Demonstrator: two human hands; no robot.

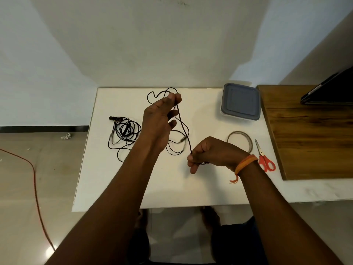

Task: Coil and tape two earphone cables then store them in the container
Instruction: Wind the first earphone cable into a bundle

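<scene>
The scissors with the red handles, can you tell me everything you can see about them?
The scissors have two red-orange loop handles that look like plastic and short grey metal blades. They are closed and lie flat on the white table, near its right side, blades pointing away from the person. They sit just right of the tape roll and close to the wooden board. Nothing holds them; the right wrist lies beside the handles.

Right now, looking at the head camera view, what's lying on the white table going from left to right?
Loose tangle of black earphone cable → second black earphone cable held up between both hands → thin roll of tape → red-handled scissors → dark wooden board.
</scene>
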